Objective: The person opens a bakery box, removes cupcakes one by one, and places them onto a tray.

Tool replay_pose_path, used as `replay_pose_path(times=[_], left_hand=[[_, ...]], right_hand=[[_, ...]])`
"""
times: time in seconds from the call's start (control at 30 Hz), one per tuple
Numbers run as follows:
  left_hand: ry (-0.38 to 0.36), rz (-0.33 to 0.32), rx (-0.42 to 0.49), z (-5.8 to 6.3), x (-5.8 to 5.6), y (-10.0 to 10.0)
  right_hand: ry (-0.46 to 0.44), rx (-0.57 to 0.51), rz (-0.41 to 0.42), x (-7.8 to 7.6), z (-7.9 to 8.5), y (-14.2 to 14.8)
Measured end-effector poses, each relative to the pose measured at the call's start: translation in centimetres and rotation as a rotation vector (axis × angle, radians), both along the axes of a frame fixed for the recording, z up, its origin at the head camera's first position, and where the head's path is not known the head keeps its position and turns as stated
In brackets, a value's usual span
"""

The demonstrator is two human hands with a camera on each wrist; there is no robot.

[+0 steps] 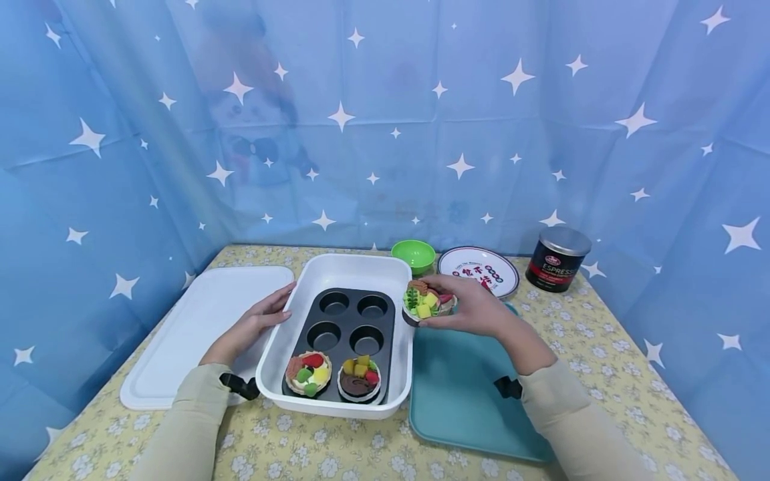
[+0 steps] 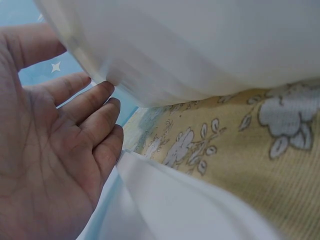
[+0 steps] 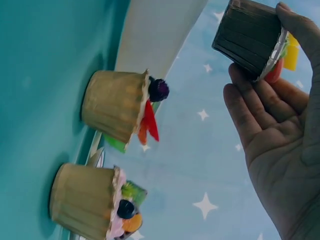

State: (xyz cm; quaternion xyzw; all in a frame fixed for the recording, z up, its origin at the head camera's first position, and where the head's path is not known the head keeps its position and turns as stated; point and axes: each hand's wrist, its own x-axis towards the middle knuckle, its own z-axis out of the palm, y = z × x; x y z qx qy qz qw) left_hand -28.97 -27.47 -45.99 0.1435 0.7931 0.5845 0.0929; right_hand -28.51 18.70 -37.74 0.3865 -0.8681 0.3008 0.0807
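Head view: I have the right hand holding a cupcake by the white tray, at its right rim. Thumb and fingers pinch the sides of its dark cup, a grip that, I judge, spares the fruit topping and leaves the base free. The left hand is narrowed on the opposite rim, thumb over the edge and fingertips at the outer wall; I take that light hold as steadying. Inside sits the muffin tin, probably so the walls confine it. Its near wells carry a left cupcake and a right cupcake, toppings up; the four far wells hold nothing. The right wrist view also gives me two tan cupcakes standing on the teal tray, likely placed on the right for easy reach; I cannot make them out from the head. On the tabletop, a white board lies left, while the bowl, plate and can stand far right, apparently out of the way.
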Motion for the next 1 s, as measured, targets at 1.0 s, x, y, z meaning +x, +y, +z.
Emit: replay_pose_path(times=[1.0], left_hand=[[-0.011,0.006,0.004,0.0,0.0,0.0]], right_hand=[[-0.166,0.143,-0.058,0.0,-1.3,3.1]])
